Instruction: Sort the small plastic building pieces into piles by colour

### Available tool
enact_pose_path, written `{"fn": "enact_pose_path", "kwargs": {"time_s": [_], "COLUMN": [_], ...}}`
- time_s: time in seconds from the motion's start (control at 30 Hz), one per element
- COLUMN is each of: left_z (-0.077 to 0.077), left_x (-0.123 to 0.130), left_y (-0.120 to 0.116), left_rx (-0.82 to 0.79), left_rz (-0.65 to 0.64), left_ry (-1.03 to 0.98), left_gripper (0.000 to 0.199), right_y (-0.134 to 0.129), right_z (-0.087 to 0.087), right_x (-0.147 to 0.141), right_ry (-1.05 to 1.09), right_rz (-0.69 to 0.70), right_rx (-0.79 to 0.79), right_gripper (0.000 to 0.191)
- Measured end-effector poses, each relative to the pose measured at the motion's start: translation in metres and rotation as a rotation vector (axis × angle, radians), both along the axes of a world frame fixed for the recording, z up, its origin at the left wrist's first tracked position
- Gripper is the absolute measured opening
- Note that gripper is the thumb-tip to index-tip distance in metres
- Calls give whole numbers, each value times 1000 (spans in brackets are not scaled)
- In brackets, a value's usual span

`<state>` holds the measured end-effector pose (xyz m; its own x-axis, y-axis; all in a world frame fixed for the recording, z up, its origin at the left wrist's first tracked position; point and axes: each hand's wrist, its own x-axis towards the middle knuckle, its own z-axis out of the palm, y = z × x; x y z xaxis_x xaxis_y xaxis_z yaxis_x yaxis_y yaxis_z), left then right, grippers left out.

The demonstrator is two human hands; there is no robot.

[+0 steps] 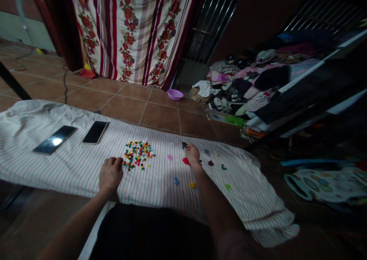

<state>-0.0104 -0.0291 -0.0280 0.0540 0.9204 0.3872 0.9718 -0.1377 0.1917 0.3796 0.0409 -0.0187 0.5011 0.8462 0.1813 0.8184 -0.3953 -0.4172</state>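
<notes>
A loose pile of small multicoloured pieces [138,154] lies on the striped cloth [155,191]. At its left edge rests my left hand [111,173], fingers bent together; what they hold, if anything, is too small to name. My right hand [192,153] has its fingers pinched beside the black pieces [184,145], just above the red pieces [185,161]; its fingertips are too small to read. Around it lie little single-colour groups: pink [170,157], blue [176,181], yellow [192,185], brown [211,163], dark green [223,167] and light green [227,186].
Two phones, one farther left [55,139] and one nearer the pile [95,132], lie on the cloth. Beyond its far edge, a purple basin [175,95] stands on the tiled floor, near a heap of clothes [243,78]. A striped curtain [132,34] hangs behind.
</notes>
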Motion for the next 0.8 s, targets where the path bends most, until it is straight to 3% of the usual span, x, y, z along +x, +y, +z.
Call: {"fn": "enact_pose_path", "kwargs": {"time_s": [0.4, 0.8], "left_z": [3, 1], "left_x": [1, 0], "left_y": [0, 0], "left_rx": [-13, -12], "left_rz": [0, -3], "left_ry": [-22, -24], "left_gripper": [25, 26], "right_y": [8, -11], "right_z": [-10, -5], "right_x": [-1, -8], "right_ry": [78, -111], "right_rz": [28, 136], "right_rx": [93, -37], "right_gripper": [30, 31]}}
